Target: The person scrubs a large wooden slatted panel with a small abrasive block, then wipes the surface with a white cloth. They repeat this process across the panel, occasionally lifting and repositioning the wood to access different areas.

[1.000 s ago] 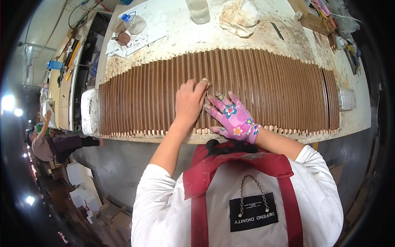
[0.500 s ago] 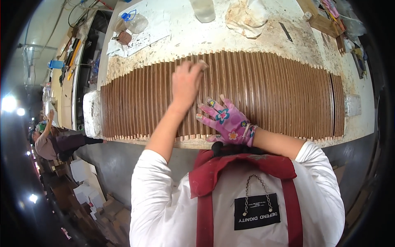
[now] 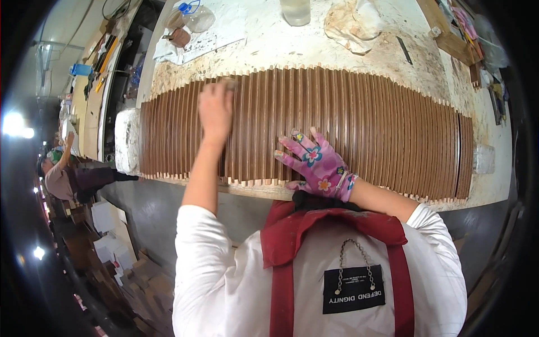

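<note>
A long row of narrow brown wooden strips (image 3: 255,129) lies side by side across the bench, with small pale pegs at both ends of the strips. My left hand (image 3: 216,109), bare and slightly blurred, is closed over the left part of the row, near its far edge. At its fingertips shows a small pale piece (image 3: 229,83), whose kind I cannot make out. My right hand (image 3: 319,165) wears a pink flowered glove with the fingertips bare. It rests flat with fingers spread on the near middle of the strips.
White blocks (image 3: 128,140) bound the row at the left, and another (image 3: 484,159) at the right. Toward the back of the bench (image 3: 269,48) are a plastic jug (image 3: 199,19), a clear container (image 3: 296,12), a crumpled stained cloth (image 3: 352,25) and a wooden box (image 3: 446,31). A co-worker (image 3: 64,174) is at far left.
My left hand has slid leftward along the strips with the small pale piece. My right hand stays flat on the row. The whole view has shifted slightly.
</note>
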Tool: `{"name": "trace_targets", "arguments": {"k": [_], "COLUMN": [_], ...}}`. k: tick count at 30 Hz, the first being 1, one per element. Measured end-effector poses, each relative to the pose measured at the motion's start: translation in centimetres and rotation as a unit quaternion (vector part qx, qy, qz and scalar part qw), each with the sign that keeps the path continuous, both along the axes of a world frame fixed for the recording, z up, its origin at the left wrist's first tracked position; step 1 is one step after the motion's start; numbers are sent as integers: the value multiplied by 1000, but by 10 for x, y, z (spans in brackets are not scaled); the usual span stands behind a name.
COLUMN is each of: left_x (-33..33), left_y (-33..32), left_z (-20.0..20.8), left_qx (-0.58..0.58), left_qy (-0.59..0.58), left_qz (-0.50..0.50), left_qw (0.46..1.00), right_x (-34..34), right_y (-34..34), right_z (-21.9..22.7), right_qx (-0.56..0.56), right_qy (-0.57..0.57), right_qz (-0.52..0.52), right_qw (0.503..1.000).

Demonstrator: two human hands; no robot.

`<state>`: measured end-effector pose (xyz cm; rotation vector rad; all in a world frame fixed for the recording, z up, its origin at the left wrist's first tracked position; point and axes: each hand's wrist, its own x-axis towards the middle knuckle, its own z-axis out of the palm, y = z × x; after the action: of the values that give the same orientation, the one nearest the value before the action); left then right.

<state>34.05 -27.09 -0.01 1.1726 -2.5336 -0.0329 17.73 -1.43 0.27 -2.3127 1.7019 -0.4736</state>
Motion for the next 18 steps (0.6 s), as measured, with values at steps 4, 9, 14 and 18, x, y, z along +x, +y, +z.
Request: {"name": "trace_targets", "arguments": {"k": [4,9,14,18], "left_x": [17,50,117,112], "left_y": [25,137,91,143], "left_z": [16,5,19,15], "left_qx": [-15,29,-36,25], "left_qy": [46,30,74,61], "left_qz": [-2,-167,79,-75], "left_qw": [999,985,993,995], "right_x": [1,0,3,4], "right_y": [-3,-2,-1,-2], "right_z": [4,7,7,7], "right_qx": [30,44,25,27], "right_qy": [6,38,32,48], "right_qz": [-1,-5,-11,-9], "right_qw": [1000,998,999,998]}}
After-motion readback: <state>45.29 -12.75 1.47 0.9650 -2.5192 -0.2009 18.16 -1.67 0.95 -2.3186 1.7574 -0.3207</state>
